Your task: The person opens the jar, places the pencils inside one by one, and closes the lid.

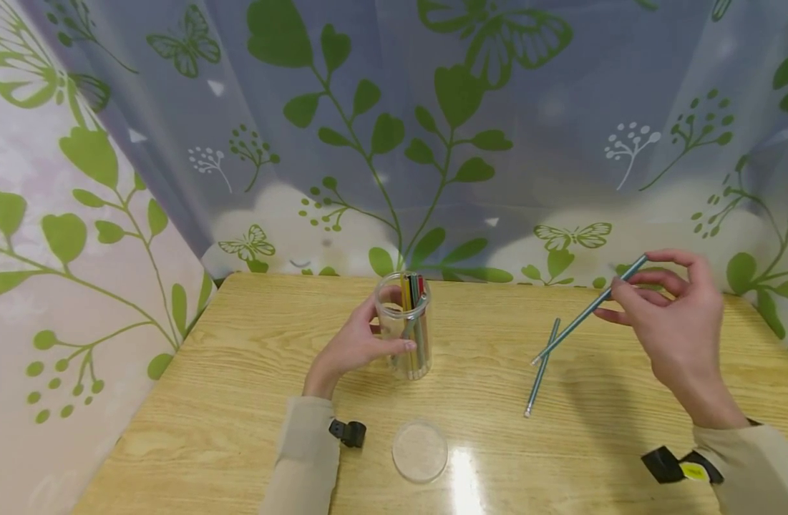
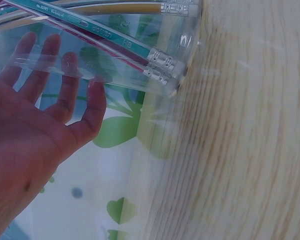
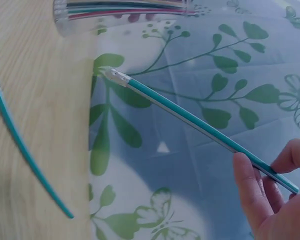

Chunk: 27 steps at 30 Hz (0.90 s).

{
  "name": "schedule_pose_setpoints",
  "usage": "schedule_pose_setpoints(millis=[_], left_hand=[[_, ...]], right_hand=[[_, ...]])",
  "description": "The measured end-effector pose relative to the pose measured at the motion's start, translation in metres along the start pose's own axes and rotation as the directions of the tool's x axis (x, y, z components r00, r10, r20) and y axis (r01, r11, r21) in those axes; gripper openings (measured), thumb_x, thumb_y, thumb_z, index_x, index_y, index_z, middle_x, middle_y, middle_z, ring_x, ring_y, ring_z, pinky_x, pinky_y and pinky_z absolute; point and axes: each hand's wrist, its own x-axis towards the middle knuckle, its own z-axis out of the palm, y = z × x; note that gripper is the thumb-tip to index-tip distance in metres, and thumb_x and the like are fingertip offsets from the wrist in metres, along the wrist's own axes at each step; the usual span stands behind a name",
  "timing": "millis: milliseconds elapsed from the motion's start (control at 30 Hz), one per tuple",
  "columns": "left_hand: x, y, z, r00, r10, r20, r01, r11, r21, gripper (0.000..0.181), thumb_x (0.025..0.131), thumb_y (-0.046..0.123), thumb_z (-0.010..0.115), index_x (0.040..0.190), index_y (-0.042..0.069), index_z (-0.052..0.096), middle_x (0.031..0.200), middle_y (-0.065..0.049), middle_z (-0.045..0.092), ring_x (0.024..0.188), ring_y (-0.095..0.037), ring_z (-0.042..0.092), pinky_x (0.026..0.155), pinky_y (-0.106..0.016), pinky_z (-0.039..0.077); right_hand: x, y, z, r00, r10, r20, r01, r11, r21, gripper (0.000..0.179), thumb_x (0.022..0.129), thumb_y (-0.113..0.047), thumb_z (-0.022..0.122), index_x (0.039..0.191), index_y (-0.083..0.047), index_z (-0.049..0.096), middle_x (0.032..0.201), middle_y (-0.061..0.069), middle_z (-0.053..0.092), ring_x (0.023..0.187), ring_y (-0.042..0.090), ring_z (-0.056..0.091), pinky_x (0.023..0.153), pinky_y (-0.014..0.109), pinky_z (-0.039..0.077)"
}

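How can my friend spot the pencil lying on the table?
Find the pale wooden table, then the clear jar of pencils. Right of the jar is a blue-green pencil with a pale eraser end. It's the only pencil lying loose on the tabletop: its twin is held in the right grip, and the others are inside the jar.

Table [image 1: 239, 336], head view: near edge and sleeves [image 1: 306, 450] cropped.
Jar [image 1: 401, 313], by the far edge: left hand [image 1: 358, 343] partly hidden behind it; mouth cropped, left-wrist view. Teal pencil [image 2: 90, 27] inside: some print illegible. Right hand [image 3: 285, 200]: cropped, right-wrist view.
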Motion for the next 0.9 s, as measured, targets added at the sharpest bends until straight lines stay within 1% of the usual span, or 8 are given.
schedule_pose_setpoints(millis=[100,200,300,433,600,767,900], left_hand=[[0.0,0.0,0.0,1.0,0.002,0.001,-0.002,1.0,0.003,0.083,0.083,0.018,0.085,0.153,0.025,0.04,0.147,-0.003,0.05,0.129,-0.027,0.051,0.1,-0.046,0.051],[0.0,0.0,0.0,1.0,0.004,0.0,-0.004,1.0,0.003,0.083,0.083,0.017,0.085,0.152,0.025,0.04,0.146,-0.004,0.051,0.129,-0.027,0.051,0.101,-0.05,0.051],[0.0,0.0,0.0,1.0,0.012,0.001,-0.012,1.0,-0.004,0.082,0.083,0.017,0.085,0.152,0.024,0.041,0.145,-0.005,0.052,0.129,-0.028,0.051,0.102,-0.055,0.049],[0.0,0.0,0.0,1.0,0.022,0.002,-0.022,1.0,-0.015,0.083,0.082,0.016,0.085,0.152,0.024,0.041,0.146,-0.005,0.051,0.129,-0.028,0.05,0.103,-0.06,0.047],[0.0,-0.001,0.0,1.0,0.03,0.003,-0.03,0.999,-0.01,0.083,0.083,0.018,0.085,0.152,0.023,0.04,0.147,-0.005,0.05,0.129,-0.028,0.05,0.104,-0.059,0.047],[0.001,-0.001,0.0,0.999,0.041,0.005,-0.041,0.999,-0.001,0.082,0.082,0.018,0.085,0.152,0.022,0.041,0.145,-0.006,0.053,0.129,-0.027,0.049,0.104,-0.059,0.046],[0.001,-0.002,0.0,0.999,0.04,0.003,-0.04,0.999,-0.005,0.081,0.082,0.017,0.085,0.151,0.021,0.042,0.144,-0.006,0.053,0.129,-0.026,0.049,0.104,-0.06,0.046]], right_hand=[[0.0,-0.006,0.007,0.998,-0.038,-0.045,0.039,0.999,0.025,0.049,0.085,0.022,0.063,0.123,-0.008,0.052,0.087,0.007,0.067,0.068,0.015,0.073,0.057,0.033,0.062],[0.0,-0.012,0.015,0.992,-0.078,-0.096,0.082,0.996,0.032,0.048,0.084,0.024,0.061,0.12,-0.006,0.053,0.085,0.011,0.066,0.067,0.018,0.073,0.057,0.034,0.061],[-0.001,-0.016,0.02,0.986,-0.12,-0.117,0.124,0.992,0.032,0.046,0.084,0.023,0.06,0.12,-0.005,0.054,0.084,0.013,0.066,0.065,0.018,0.073,0.058,0.033,0.062],[-0.001,-0.021,0.027,0.978,-0.181,-0.101,0.187,0.98,0.063,0.045,0.085,0.023,0.059,0.12,-0.004,0.054,0.085,0.014,0.065,0.065,0.018,0.073,0.059,0.033,0.062],[0.0,-0.026,0.035,0.966,-0.249,-0.072,0.257,0.957,0.137,0.044,0.084,0.025,0.06,0.12,0.0,0.053,0.085,0.016,0.065,0.065,0.021,0.073,0.06,0.035,0.062],[0.001,-0.031,0.042,0.959,-0.278,-0.057,0.284,0.938,0.197,0.044,0.083,0.025,0.062,0.119,0.002,0.052,0.086,0.018,0.064,0.067,0.024,0.073,0.062,0.037,0.063],[0.003,-0.035,0.049,0.957,-0.285,-0.052,0.289,0.931,0.222,0.045,0.083,0.026,0.062,0.119,0.001,0.051,0.086,0.018,0.064,0.068,0.026,0.074,0.062,0.038,0.063]])
